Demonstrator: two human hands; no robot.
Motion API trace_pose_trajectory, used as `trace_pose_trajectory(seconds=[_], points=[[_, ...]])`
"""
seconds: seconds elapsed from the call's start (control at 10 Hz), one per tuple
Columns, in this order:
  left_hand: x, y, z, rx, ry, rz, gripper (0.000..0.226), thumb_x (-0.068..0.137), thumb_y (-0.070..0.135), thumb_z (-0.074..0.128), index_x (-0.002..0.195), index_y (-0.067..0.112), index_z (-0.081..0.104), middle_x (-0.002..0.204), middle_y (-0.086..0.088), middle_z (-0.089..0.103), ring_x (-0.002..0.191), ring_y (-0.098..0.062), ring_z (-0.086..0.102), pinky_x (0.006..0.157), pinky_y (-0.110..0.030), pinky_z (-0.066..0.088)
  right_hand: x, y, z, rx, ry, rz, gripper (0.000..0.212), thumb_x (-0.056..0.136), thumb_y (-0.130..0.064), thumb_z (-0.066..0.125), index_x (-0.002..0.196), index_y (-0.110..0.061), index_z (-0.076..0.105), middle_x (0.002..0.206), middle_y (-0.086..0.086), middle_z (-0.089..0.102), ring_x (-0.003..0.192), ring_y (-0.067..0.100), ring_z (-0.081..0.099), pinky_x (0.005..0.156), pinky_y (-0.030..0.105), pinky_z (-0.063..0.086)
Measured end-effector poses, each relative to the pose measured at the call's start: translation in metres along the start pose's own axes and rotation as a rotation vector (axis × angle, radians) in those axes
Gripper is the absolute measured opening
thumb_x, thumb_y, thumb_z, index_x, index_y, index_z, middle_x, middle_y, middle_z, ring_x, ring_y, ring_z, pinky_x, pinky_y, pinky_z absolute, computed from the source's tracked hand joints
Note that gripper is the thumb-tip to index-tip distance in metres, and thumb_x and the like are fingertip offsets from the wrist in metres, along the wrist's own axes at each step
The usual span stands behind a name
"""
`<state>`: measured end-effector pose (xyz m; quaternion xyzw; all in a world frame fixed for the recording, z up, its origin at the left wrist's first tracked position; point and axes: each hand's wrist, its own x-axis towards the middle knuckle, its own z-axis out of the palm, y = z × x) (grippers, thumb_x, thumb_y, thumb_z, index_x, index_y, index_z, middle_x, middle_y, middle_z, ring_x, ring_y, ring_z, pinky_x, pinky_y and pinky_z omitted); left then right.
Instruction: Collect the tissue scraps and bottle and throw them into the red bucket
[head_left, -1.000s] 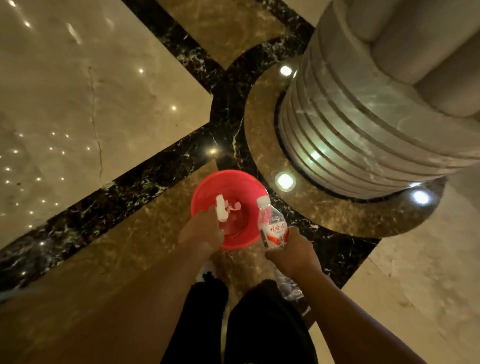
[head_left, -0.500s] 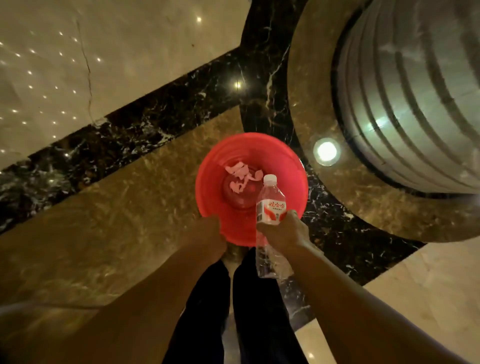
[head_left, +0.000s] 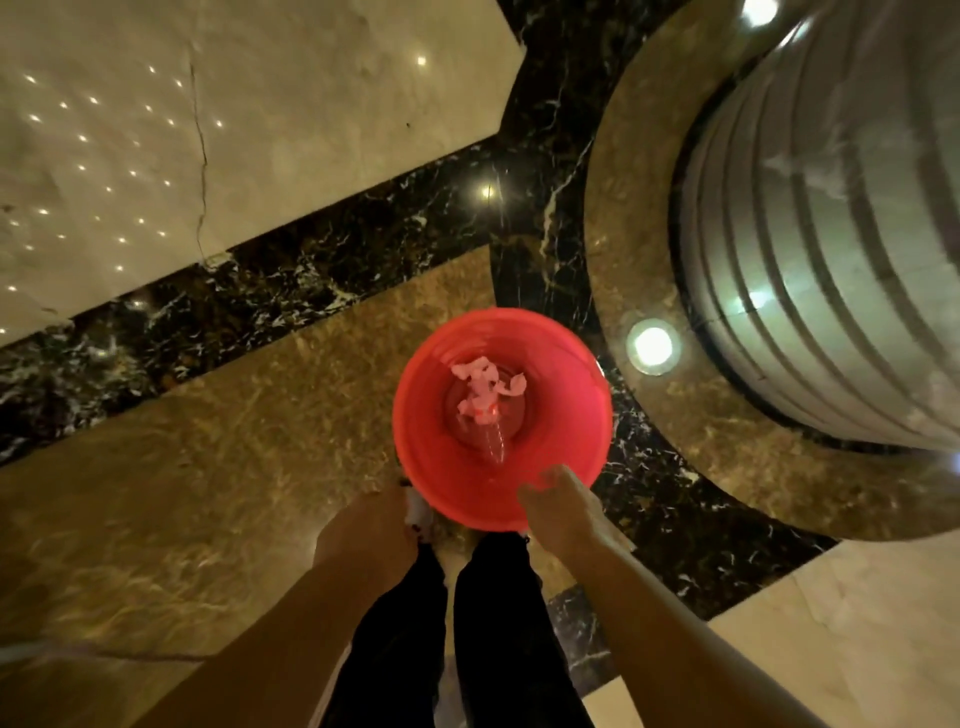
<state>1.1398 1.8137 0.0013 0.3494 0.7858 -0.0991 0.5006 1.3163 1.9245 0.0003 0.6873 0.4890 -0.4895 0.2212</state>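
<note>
View looking straight down at a polished marble floor (head_left: 218, 467). One red bucket (head_left: 431, 457) stands just beyond the person's two dark trouser legs. Inside it lies one clear bottle (head_left: 491, 441), tinted red and hard to make out, with a small heap of tissue scraps (head_left: 485, 382) at the far side; their number cannot be counted. The right hand (head_left: 558, 506) hangs over the bucket's near rim, its grip open and empty. The left hand (head_left: 363, 535) sits near the rim's left, fingers hidden, so its grip cannot be told. One ribbed column (head_left: 831, 234), cut off at the right edge, stands far right.
</note>
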Motion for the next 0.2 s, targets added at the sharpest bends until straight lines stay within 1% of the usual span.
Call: trace_pose_trajectory(seconds=[0.1,0.2], points=[[-0.037,0.005,-0.015,0.008,-0.013,0.015,0.012,0.085,0.026,0.052,0.085,0.038,0.051,0.110,-0.001,0.065,0.095,-0.022,0.062,0.074,-0.032,0.048,-0.047,0.020,0.002,0.054,-0.047,0.019,0.030,0.092,-0.028,0.054,0.117,-0.010,0.055,0.108,0.011,0.061,0.102,0.028,0.059,0.077,0.029,0.042],[-0.063,0.016,-0.034,0.037,0.025,0.094,0.037,0.093,0.024,0.045,0.129,0.021,0.052,0.137,-0.009,0.054,0.125,-0.028,0.051,0.102,-0.040,0.042,-0.092,0.021,-0.007,0.049,-0.042,0.026,0.033,0.094,-0.021,0.054,0.122,-0.004,0.055,0.119,0.016,0.062,0.110,0.031,0.059,0.070,0.019,0.044]])
